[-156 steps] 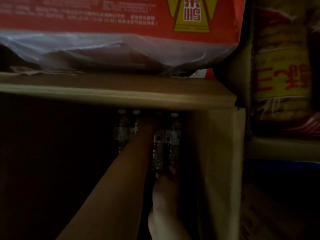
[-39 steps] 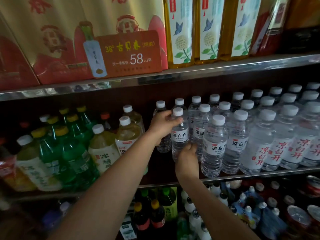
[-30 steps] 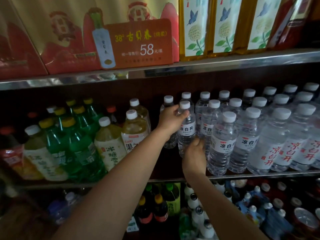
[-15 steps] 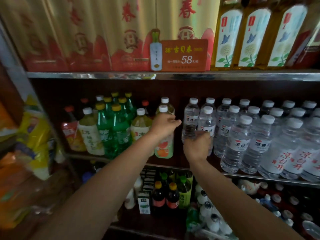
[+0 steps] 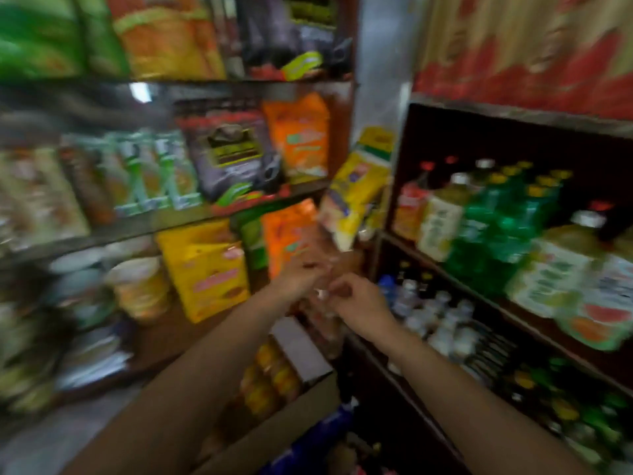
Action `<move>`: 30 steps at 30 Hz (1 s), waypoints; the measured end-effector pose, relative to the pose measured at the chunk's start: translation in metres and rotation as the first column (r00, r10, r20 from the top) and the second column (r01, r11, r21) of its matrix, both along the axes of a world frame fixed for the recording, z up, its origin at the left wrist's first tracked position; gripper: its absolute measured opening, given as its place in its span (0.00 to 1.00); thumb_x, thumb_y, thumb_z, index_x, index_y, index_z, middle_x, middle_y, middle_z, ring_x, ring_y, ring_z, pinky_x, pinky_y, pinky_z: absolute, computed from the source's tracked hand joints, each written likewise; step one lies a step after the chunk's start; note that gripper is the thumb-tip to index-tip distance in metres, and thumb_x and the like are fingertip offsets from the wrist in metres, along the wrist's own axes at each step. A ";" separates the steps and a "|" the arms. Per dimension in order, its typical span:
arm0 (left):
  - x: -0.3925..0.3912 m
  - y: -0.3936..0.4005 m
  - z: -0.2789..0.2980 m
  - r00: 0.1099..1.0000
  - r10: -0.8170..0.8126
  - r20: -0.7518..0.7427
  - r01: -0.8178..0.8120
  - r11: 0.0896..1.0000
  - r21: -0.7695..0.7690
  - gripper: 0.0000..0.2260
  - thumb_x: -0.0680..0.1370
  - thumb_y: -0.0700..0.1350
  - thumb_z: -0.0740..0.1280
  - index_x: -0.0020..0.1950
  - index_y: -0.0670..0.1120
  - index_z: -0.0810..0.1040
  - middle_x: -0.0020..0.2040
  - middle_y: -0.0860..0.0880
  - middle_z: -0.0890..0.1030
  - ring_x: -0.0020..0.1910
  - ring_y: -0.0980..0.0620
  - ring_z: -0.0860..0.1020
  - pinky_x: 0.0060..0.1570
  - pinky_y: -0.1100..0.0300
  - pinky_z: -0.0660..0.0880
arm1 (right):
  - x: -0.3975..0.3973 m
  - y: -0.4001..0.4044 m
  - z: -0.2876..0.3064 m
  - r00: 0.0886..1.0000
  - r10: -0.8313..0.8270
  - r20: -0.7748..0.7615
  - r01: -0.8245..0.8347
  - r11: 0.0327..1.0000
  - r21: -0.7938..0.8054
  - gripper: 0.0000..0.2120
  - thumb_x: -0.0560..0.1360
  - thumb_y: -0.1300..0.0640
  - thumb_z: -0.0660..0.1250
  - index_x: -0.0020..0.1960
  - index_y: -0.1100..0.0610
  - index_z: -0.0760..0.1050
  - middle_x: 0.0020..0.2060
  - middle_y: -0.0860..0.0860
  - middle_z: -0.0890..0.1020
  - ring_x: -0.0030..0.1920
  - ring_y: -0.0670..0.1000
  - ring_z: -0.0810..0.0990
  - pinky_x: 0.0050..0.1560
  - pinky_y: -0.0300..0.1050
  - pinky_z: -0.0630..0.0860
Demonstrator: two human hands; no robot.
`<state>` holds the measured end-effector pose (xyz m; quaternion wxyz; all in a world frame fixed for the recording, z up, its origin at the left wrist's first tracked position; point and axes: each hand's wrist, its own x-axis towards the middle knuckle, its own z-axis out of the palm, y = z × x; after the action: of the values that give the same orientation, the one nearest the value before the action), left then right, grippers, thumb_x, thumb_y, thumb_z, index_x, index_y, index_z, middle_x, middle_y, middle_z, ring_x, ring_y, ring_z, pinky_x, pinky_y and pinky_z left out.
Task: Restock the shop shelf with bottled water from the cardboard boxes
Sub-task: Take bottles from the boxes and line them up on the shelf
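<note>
1. Blurred colour fills the whole view; fine detail is hard to read anywhere.
2. The left hand (image 5: 301,274) and the right hand (image 5: 356,298) are held out together in mid-air, nearly touching, in front of the corner where two shelf units meet.
3. The right hand's fingers are curled, with something small and pale (image 5: 322,293) at the fingertips between the two hands; whether either hand actually grips it, I cannot tell through the blur.
4. The left hand's fingers look bent toward the right hand; its hold cannot be judged either.
5. No water bottle is plainly in either hand. Small clear bottles with pale caps (image 5: 442,320) stand on a lower level of the drinks shelf (image 5: 513,313) to the right, just beyond the right wrist.
6. Above them on that shelf stand green bottles (image 5: 493,234) and yellowish drink bottles (image 5: 438,221).
7. An open cardboard box (image 5: 298,399) sits below the forearms, holding orange-yellow items (image 5: 270,375), not clearly water.
8. To the left, shelves carry snack bags: an orange bag (image 5: 301,138), a yellow pack (image 5: 209,269), a dark bag (image 5: 229,152).
</note>
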<state>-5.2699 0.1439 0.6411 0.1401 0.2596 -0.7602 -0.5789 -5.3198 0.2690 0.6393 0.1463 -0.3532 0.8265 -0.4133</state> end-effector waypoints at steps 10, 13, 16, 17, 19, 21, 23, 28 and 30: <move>0.315 -0.119 -0.137 0.757 0.591 0.277 -0.652 0.711 0.262 0.07 0.80 0.41 0.62 0.43 0.46 0.76 0.38 0.49 0.78 0.27 0.59 0.78 0.29 0.67 0.72 | 0.220 -0.166 -0.122 0.778 0.520 0.352 -0.604 0.773 0.193 0.04 0.75 0.56 0.69 0.44 0.55 0.75 0.48 0.54 0.81 0.52 0.53 0.79 0.56 0.50 0.75; 0.385 -0.131 -0.185 0.653 0.671 0.352 -0.757 0.582 0.296 0.06 0.79 0.39 0.64 0.42 0.43 0.76 0.31 0.51 0.81 0.25 0.57 0.78 0.27 0.67 0.73 | 0.277 -0.191 -0.169 0.729 0.535 0.426 -0.662 0.708 0.245 0.06 0.74 0.54 0.69 0.46 0.57 0.76 0.44 0.51 0.81 0.50 0.52 0.79 0.54 0.48 0.75; 0.436 -0.138 -0.237 0.605 0.679 0.417 -0.793 0.468 0.389 0.09 0.79 0.34 0.62 0.39 0.39 0.76 0.29 0.46 0.80 0.20 0.56 0.77 0.21 0.68 0.71 | 0.321 -0.206 -0.221 0.687 0.495 0.533 -0.697 0.656 0.289 0.09 0.74 0.53 0.69 0.51 0.56 0.77 0.46 0.48 0.80 0.52 0.51 0.79 0.56 0.46 0.75; 0.449 -0.141 -0.256 0.593 0.667 0.451 -0.802 0.441 0.402 0.09 0.79 0.35 0.62 0.39 0.40 0.76 0.30 0.45 0.80 0.20 0.56 0.77 0.21 0.68 0.70 | 0.332 -0.212 -0.240 0.686 0.482 0.545 -0.701 0.641 0.314 0.11 0.74 0.53 0.69 0.52 0.57 0.78 0.48 0.50 0.81 0.53 0.51 0.79 0.58 0.47 0.75; 0.467 -0.148 -0.293 0.568 0.625 0.536 -0.823 0.415 0.389 0.08 0.79 0.39 0.63 0.40 0.44 0.76 0.36 0.46 0.79 0.24 0.56 0.77 0.28 0.66 0.70 | 0.352 -0.221 -0.279 0.693 0.430 0.579 -0.695 0.611 0.378 0.13 0.75 0.54 0.68 0.55 0.61 0.78 0.53 0.54 0.81 0.55 0.53 0.79 0.60 0.47 0.74; 0.480 -0.156 -0.332 0.556 0.577 0.599 -0.831 0.385 0.400 0.06 0.79 0.43 0.64 0.42 0.46 0.76 0.40 0.47 0.80 0.33 0.54 0.79 0.37 0.61 0.71 | 0.367 -0.228 -0.321 0.703 0.359 0.614 -0.683 0.580 0.443 0.17 0.76 0.54 0.67 0.59 0.63 0.76 0.57 0.58 0.80 0.57 0.55 0.78 0.62 0.49 0.73; 0.488 -0.163 -0.375 0.564 0.520 0.642 -0.826 0.351 0.442 0.05 0.79 0.43 0.64 0.44 0.47 0.77 0.45 0.46 0.81 0.39 0.52 0.79 0.42 0.58 0.73 | 0.374 -0.233 -0.364 0.731 0.266 0.628 -0.645 0.570 0.510 0.20 0.76 0.55 0.66 0.62 0.67 0.73 0.60 0.61 0.77 0.57 0.57 0.78 0.62 0.51 0.72; 0.485 -0.184 -0.487 0.577 0.424 0.698 -0.817 0.318 0.481 0.04 0.78 0.42 0.64 0.45 0.48 0.77 0.49 0.47 0.80 0.47 0.51 0.78 0.49 0.56 0.73 | 0.381 -0.243 -0.483 0.744 -0.017 0.668 -0.538 0.578 0.614 0.23 0.77 0.57 0.67 0.70 0.60 0.68 0.67 0.55 0.72 0.64 0.54 0.73 0.60 0.43 0.70; 0.477 -0.192 -0.531 0.580 0.392 0.714 -0.814 0.315 0.488 0.04 0.78 0.42 0.64 0.46 0.47 0.78 0.53 0.45 0.79 0.52 0.49 0.78 0.52 0.56 0.73 | 0.383 -0.243 -0.532 0.751 -0.081 0.655 -0.508 0.564 0.651 0.25 0.77 0.56 0.67 0.72 0.59 0.66 0.68 0.55 0.71 0.67 0.56 0.71 0.61 0.44 0.69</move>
<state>-4.7928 -0.0485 0.1102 0.0369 0.6979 -0.2683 -0.6630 -4.9364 0.0261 0.1078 0.6034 -0.1962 0.7702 -0.0656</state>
